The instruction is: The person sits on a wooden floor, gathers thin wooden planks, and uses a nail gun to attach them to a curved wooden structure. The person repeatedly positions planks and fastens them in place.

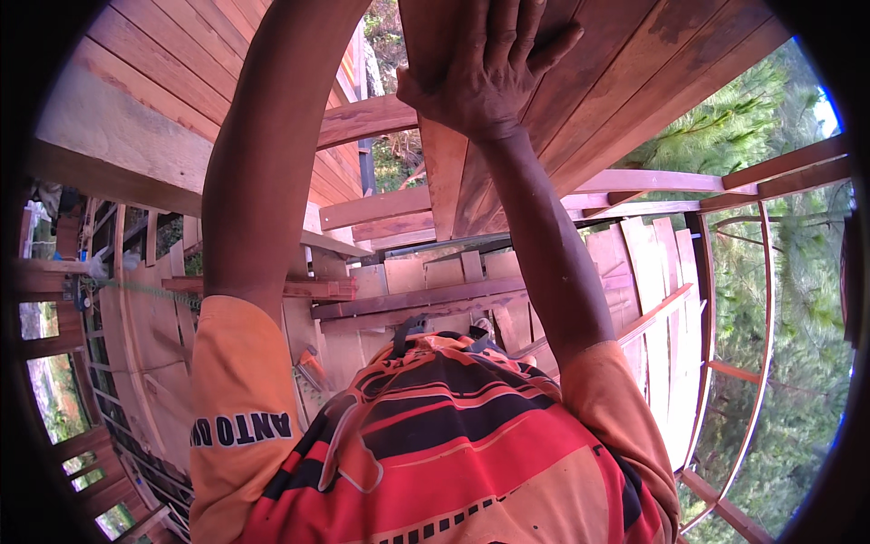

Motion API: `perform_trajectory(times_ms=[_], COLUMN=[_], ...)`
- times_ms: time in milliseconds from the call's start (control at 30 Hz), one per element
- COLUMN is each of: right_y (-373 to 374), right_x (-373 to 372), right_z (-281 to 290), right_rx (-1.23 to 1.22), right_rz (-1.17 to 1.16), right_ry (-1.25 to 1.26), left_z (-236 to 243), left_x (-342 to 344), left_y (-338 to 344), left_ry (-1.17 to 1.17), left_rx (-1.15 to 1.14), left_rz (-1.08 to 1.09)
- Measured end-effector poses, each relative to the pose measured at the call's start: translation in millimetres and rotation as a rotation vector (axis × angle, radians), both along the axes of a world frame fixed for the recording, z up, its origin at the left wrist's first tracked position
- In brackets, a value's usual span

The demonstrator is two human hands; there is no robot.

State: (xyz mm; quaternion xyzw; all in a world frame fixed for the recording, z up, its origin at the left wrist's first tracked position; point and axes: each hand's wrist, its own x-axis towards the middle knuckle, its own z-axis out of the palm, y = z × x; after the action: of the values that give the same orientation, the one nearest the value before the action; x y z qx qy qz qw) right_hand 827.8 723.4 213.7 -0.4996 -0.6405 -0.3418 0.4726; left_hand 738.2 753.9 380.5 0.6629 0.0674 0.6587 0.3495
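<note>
My right hand (pixel 480 82) is stretched out at the top of the head view. It lies against a panel of reddish-brown wooden boards (pixel 625 82), with its fingers apart and its thumb near the panel's left edge. Nothing shows in its grip. My left forearm (pixel 276 127) reaches up past the upper edge, so the left hand is out of the picture. Left of the right hand, a short wooden crosspiece (pixel 372 120) bridges the gap between the panel and a boarded surface (pixel 172 45).
Below lies a floor of loose planks (pixel 426 276), with long beams (pixel 435 304) across it. An orange object (pixel 311 367), perhaps a tool, rests by my left side. Thick timber (pixel 118 172) runs at the left. Wooden rails (pixel 766 290) edge the right, with trees (pixel 807 354) beyond.
</note>
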Motion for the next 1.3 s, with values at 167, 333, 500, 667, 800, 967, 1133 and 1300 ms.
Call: perform_trajectory(times_ms=[167, 333, 500, 667, 800, 967, 1133, 1300], right_y=[-8.8, 1.6, -49.2, -108.9, -85.8, -25.9, -12.0, -16.4], right_x=[-5.9, 16.0, -1.8, -82.2, -109.6, -113.0, -91.2, -84.6], right_z=[5.0, -42.9, -106.3, -226.9, -274.4, -286.6, -309.5, -314.0], right_rx=[-0.019, -0.112, -0.437, -0.709, -0.604, 0.310, 0.623, 0.562], right_rz=[-0.007, 0.049, 0.179, 0.547, 0.962, 1.094, 1.190, 1.250], right_ry=[-0.016, 0.034, 0.234, 1.608, 2.746, 3.182, 2.900, 2.922], left_z=[1.1, 0.0, 11.4, 5.7, 12.5, 19.2, 25.3, 15.9], left_x=[-14.2, 2.3, -14.6, -12.9, -21.7, -24.0, -24.4, -13.4], left_y=[-0.3, 7.1, -2.8, 22.7, 36.0, 42.4, 39.0, 26.8], left_ry=[0.049, 0.053, 0.068, 0.009, 0.076, 0.160, 0.233, 0.227], left_rx=[-0.094, -0.171, -0.070, -0.138, -0.158, -0.128, -0.174, -0.184], left_rz=[0.057, 0.082, 0.195, 0.348, 0.322, 0.345, 0.176, 0.293])
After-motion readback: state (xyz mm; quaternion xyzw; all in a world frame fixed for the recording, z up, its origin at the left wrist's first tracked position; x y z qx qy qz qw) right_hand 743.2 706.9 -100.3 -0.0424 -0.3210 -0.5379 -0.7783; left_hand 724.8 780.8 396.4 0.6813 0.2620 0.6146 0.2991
